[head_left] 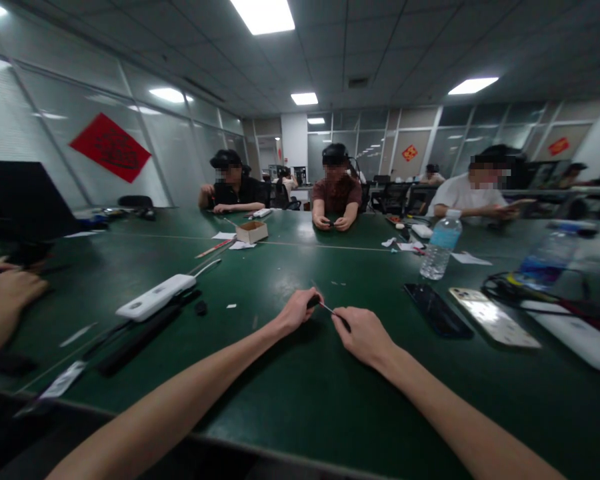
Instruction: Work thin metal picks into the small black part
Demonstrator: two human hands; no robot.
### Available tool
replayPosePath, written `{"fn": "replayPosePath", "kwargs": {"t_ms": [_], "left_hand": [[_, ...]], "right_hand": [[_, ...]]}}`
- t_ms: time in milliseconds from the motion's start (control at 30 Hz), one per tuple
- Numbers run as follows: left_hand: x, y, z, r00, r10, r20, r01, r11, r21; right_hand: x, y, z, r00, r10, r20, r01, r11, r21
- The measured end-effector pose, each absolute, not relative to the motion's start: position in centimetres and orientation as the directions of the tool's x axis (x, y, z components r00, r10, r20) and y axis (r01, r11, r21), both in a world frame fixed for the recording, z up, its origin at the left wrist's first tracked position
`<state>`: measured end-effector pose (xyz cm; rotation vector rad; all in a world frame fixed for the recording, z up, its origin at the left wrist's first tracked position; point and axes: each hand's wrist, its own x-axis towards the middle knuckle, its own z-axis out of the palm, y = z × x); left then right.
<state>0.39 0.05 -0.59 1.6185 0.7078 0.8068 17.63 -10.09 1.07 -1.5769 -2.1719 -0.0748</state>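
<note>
Above the green table, my left hand [301, 310] is closed around a small black object [313, 302], mostly covered by the fingers; a bit of red shows at its edge. Pinched in my right hand [365, 335] is a slim screwdriver-like tool [327, 308] with a thin metal shaft and a dark handle. Its shaft points left and its tip meets the small black object, or lies right beside it; the exact contact is too small to make out.
On the green table [280, 373], a white power strip [156, 297] lies left. A dark phone [437, 310], a light-cased phone [493, 317] and a water bottle [441, 245] stand right. Beyond are an open cardboard box [252, 232] and seated people. Another person's hand [15, 290] is far left.
</note>
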Motion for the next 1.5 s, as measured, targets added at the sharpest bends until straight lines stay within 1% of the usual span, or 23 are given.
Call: {"fn": "replayPosePath", "kwargs": {"t_ms": [100,300,633,700,833,900,967,1133,1267,1500], "left_hand": [[0.0,0.0,-0.3,0.631,0.763,0.140,0.021,-0.196,0.980],[-0.7,-0.3,0.3,0.712,0.695,0.097,-0.007,-0.131,0.991],[-0.6,-0.7,0.7,0.768,0.639,0.041,0.013,-0.080,0.997],[-0.4,-0.8,0.8,0.764,0.643,0.042,-0.013,-0.050,0.999],[-0.5,-0.7,1.3,0.771,0.637,-0.003,-0.110,0.138,0.984],[-0.7,-0.5,1.4,0.765,0.644,-0.004,-0.152,0.187,0.971],[-0.7,-0.4,1.3,0.748,0.664,0.008,-0.188,0.200,0.962],[-0.2,-0.6,0.9,0.680,0.734,0.005,-0.198,0.177,0.964],[0.1,-1.0,0.8,0.634,0.773,0.009,-0.172,0.130,0.976],[0.5,-1.3,0.4,0.575,0.814,0.076,-0.144,0.010,0.989]], "right_hand": [[17.6,-10.3,1.2,-0.287,0.874,0.393,0.905,0.382,-0.188],[18.2,-10.3,1.5,-0.382,0.837,0.392,0.865,0.473,-0.168],[17.7,-10.4,1.5,-0.472,0.765,0.438,0.793,0.585,-0.169],[17.2,-10.4,1.5,-0.483,0.754,0.445,0.782,0.600,-0.168],[17.3,-10.5,1.5,-0.440,0.782,0.442,0.809,0.558,-0.183],[17.9,-10.5,1.7,-0.403,0.801,0.443,0.830,0.524,-0.192],[18.3,-10.5,1.8,-0.358,0.814,0.458,0.851,0.487,-0.200],[18.0,-10.4,1.8,-0.250,0.836,0.488,0.896,0.391,-0.209],[17.4,-10.5,1.7,-0.221,0.857,0.466,0.913,0.350,-0.212],[17.1,-10.8,1.9,-0.195,0.889,0.414,0.934,0.297,-0.198]]}}
